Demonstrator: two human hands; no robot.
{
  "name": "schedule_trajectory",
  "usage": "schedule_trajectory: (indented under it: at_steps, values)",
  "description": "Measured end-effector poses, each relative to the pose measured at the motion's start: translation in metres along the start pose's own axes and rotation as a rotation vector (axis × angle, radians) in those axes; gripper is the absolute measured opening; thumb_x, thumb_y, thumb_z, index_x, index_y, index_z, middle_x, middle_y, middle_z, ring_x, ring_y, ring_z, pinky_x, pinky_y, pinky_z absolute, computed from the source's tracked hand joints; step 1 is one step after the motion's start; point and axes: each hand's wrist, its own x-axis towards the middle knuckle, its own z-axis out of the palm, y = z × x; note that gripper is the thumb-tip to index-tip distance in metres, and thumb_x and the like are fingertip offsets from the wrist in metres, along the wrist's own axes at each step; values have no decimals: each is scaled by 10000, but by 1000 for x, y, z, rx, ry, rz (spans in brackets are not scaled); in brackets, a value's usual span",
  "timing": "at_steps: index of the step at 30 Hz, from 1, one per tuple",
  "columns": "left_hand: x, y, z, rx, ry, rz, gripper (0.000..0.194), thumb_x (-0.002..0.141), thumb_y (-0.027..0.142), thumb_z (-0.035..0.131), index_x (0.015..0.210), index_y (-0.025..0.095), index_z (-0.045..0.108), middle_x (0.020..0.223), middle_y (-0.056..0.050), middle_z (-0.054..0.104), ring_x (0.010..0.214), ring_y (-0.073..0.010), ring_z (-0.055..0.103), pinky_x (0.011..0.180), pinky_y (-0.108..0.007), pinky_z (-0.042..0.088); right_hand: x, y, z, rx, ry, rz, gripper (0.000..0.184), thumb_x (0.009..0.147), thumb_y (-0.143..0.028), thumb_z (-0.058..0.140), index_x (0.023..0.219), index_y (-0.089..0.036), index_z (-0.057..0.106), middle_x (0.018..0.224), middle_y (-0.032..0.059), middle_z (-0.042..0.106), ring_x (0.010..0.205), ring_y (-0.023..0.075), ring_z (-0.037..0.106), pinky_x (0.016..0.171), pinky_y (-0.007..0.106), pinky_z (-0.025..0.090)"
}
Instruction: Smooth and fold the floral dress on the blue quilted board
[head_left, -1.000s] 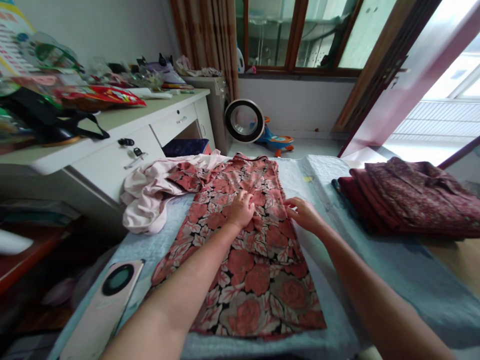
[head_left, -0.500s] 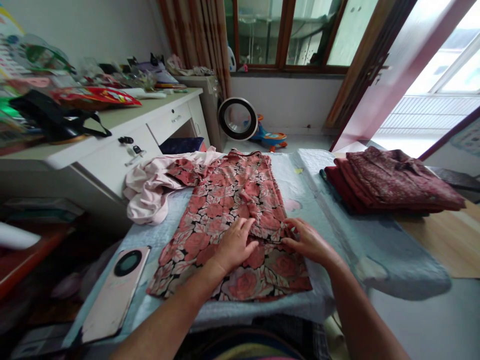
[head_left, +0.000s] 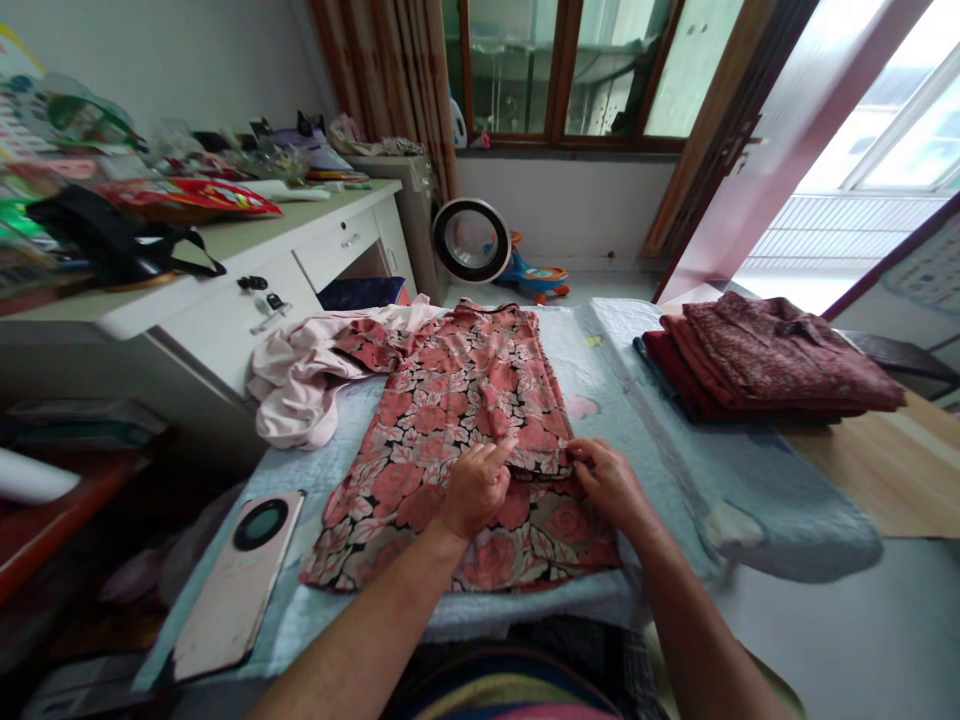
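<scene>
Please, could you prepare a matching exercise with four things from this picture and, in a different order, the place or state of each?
1. Red floral cloth garment
2. Pale pink cloth
3. Pinkish rectangular phone
4. Dark red fabric stack

A. Near left corner of light-blue cloth cover
B. Folded, right of the garment
C. Beneath left hand
D. Crumpled, at the garment's upper left

Pairs: 1-C, 2-D, 3-A, 4-B

The flowery red and black shirt [head_left: 427, 430] lies spread on a blue cloth [head_left: 637, 425]. One sleeve [head_left: 367, 345] sticks out left. A flap [head_left: 534, 420] lies folded on the right.
</scene>
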Motion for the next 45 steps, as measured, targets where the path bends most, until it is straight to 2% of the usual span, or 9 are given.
schedule_trajectory:
  at_steps: [5, 10, 14, 20, 25, 32, 34, 39, 45]
  values:
    - [-2, -1, -1, -13, 20, 37, 360, 868, 84, 451, 1175, 183, 611, 957, -60, 671, 936, -219, 602, 883, -359, 491, 0, -5, -3, 25, 139, 22, 244, 817, -186, 486, 938, -221, 694, 849, 37, 631, 762, 175, 600, 738, 280, 461]
    - [-3, -1, -1, 2, -12, 65, 271, 858, 108, 493, 1074, 196, 631, 898, -49, 644, 889, -218, 582, 831, -352, 491, -6, -6, -3, 35, 149, 18, 217, 835, -208, 494, 917, -214, 696, 829, 36, 623, 742, 167, 595, 724, 271, 465]
    - [-3, -1, -1, 9, -38, 72, 225, 840, 121, 522, 1001, 217, 647, 921, -54, 613, 933, -221, 576, 857, -352, 493, -11, -4, -3, 41, 133, 46, 177, 883, -292, 524, 900, -221, 686, 841, 33, 651, 700, 157, 591, 694, 268, 464]
    - [-4, 0, -1, 7, 20, -7, 421, 780, 151, 583, 1197, 199, 568, 1093, -85, 590, 1051, -242, 580, 955, -376, 490, -16, 1, 4, 48, 124, 93, 172, 878, -295, 520, 963, -228, 653, 868, 25, 678, 699, 161, 593, 699, 274, 458]
    - [-6, -1, 3, 14, -44, -51, 449, 804, 198, 599, 1238, 223, 485, 1101, -65, 656, 1002, -240, 624, 914, -382, 501, -19, -1, 11, -65, 153, 67, 100, 801, -227, 542, 889, -241, 588, 806, 13, 645, 740, 181, 583, 693, 273, 434]
    - [-7, 1, 3, -12, -2, 47, 377, 789, 75, 520, 1138, 214, 538, 1028, -49, 659, 971, -222, 612, 904, -361, 492, -19, -2, 10, -60, 223, 34, 79, 809, -178, 497, 817, -240, 546, 804, 20, 617, 779, 186, 573, 730, 283, 432]
    - [-7, 2, 1, 5, -4, 49, 362, 788, 77, 522, 1122, 212, 557, 1001, -49, 645, 960, -222, 602, 893, -360, 493, -19, -2, 10, -56, 221, 15, 104, 813, -167, 492, 825, -239, 565, 809, 22, 614, 792, 188, 573, 745, 286, 439]
    - [-5, 3, -2, 30, -43, 76, 176, 841, 130, 554, 956, 218, 652, 973, -59, 602, 967, -224, 571, 883, -361, 490, -20, -1, 11, -52, 221, -26, 159, 814, -141, 495, 853, -235, 618, 851, 37, 605, 850, 197, 576, 810, 307, 454]
    - [-4, 0, -3, -70, -54, 180, 166, 906, 155, 549, 996, 216, 673, 1027, -50, 671, 991, -221, 557, 911, -374, 479, -21, -2, 8, -49, 220, -104, 206, 812, -111, 500, 852, -236, 659, 936, 55, 643, 951, 217, 567, 918, 351, 436]
